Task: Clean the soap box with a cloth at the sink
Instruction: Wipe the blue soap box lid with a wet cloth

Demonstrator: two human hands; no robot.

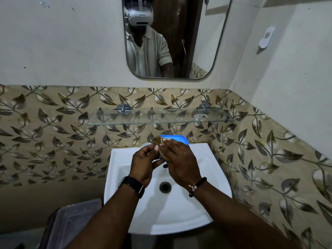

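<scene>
A glass shelf [143,118] hangs on the tiled wall above the sink [124,159], with a mirror [197,42] higher up and a lidded bin [71,221] at my lower left. Over the basin my left hand [143,165] pinches the blue box [177,139] by its near end. My right hand [179,159] grips the cloth [158,141] against it, hiding most of the box.

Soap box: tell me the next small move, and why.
Probably slide the cloth across the soap box toward its right end. The right hand holds the cloth against the left end only, the left hand pinches the lower edge, and the remaining blue surface shows uncovered above the sink.
</scene>
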